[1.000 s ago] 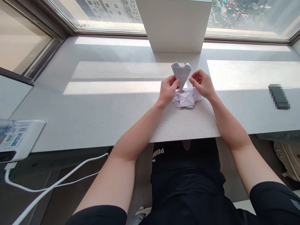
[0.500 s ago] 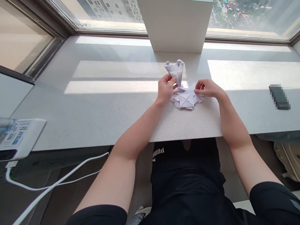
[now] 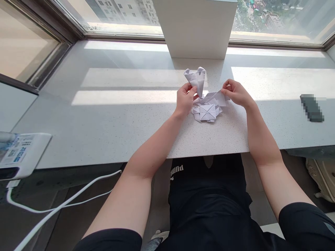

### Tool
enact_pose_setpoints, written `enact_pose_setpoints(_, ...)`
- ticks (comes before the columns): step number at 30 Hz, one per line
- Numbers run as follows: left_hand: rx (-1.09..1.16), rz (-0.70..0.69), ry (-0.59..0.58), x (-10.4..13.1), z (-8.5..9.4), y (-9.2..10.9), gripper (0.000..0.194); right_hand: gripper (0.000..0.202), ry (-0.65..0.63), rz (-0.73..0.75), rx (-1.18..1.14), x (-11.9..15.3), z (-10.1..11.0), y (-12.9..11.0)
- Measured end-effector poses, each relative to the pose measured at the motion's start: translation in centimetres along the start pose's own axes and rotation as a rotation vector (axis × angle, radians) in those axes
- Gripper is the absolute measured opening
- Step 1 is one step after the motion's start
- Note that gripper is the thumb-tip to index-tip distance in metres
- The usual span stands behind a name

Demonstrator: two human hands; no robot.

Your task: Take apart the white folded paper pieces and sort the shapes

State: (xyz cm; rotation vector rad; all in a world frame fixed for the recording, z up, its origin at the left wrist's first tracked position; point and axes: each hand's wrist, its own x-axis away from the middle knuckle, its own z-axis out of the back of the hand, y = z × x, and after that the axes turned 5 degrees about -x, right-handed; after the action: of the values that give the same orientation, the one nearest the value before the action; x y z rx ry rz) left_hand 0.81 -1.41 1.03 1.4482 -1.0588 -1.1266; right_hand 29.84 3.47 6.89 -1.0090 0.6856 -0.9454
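Left hand (image 3: 184, 99): grip narrowed to a pinch, thumb on the near face of the cone (image 3: 195, 78), fingers largely behind it. Cone is white folded paper, point down, wide end up with two curled corners. Hold is low, beside the point; probably chosen to leave the wide end uncrushed. Cone is held just beyond the pile (image 3: 208, 112); whether its point touches the paper below cannot be told.

Right hand (image 3: 237, 93): grip drawn to a fingertip pinch, thumb against fingers, on the upper right corner of the flap (image 3: 215, 97). Flap is thin white paper, tilted up at that corner, its lower part over the far side of the pile. Whether it is a separate piece or joined to the pile cannot be told. A corner hold likely suits it: thin paper can be lifted by an edge without pressing on the folds beneath.

Pile lies flat on the bench (image 3: 117, 132), between the forearms and near the front edge, presumably for easy reach. Uppermost is a rectangle with creases crossing at its middle; pointed paper ends show around it.

Phone (image 3: 312, 108), blurred, lies well apart at right, seemingly out of the working area.
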Motion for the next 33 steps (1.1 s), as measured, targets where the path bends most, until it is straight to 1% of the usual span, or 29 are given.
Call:
enact_pose_setpoints(4,0.018,-0.002,0.016,0.0,-0.1,-0.1,0.028,0.033,0.078,0.080,0.054,-0.5,0.1,0.8)
enact_pose_setpoints(6,0.020,0.009,0.022,0.0,-0.2,0.0,0.025,0.030,0.129,0.118,0.073,-0.8,0.2,1.0)
enact_pose_setpoints(9,0.010,0.014,0.005,0.1,-0.1,0.1,0.020,0.029,0.164,0.133,0.059,-1.2,0.7,1.4)
enact_pose_setpoints(11,0.005,0.010,-0.007,0.2,-0.1,0.2,0.020,0.037,0.178,0.134,0.060,-1.4,1.1,1.6)
enact_pose_setpoints(14,0.014,0.017,-0.004,0.3,-0.1,0.4,0.017,0.054,0.199,0.154,0.056,-1.7,1.4,2.2)
enact_pose_setpoints(17,0.029,0.052,0.012,0.6,-0.3,0.9,0.011,0.070,0.152,0.206,-0.015,-1.8,1.1,2.5)
enact_pose_setpoints(19,0.037,0.072,0.015,0.8,-0.5,1.1,0.008,0.074,0.106,0.219,-0.076,-1.8,0.6,2.5)
enact_pose_setpoints(21,0.044,0.077,0.006,0.9,-0.6,1.2,0.008,0.072,0.082,0.206,-0.125,-1.7,-0.2,2.3)
enact_pose_setpoints(23,0.043,0.068,-0.016,1.0,-0.6,1.0,0.009,0.064,0.073,0.193,-0.161,-1.6,-0.9,1.8)
enact_pose_setpoints(25,0.033,0.052,-0.040,0.9,-0.6,0.7,0.012,0.056,0.041,0.183,-0.182,-1.4,-1.4,1.3)
enact_pose_setpoints(27,0.016,0.029,-0.058,0.9,-0.5,0.3,0.017,0.052,-0.007,0.171,-0.184,-1.0,-1.7,0.8)
enact_pose_setpoints(30,0.005,-0.003,-0.082,0.8,-0.5,0.0,0.027,0.053,-0.050,0.169,-0.172,-0.7,-1.9,0.4)
enact_pose_setpoints(33,0.003,-0.014,-0.134,0.9,-0.6,-0.1,0.036,0.058,-0.016,0.220,-0.177,-0.9,-2.1,0.6)
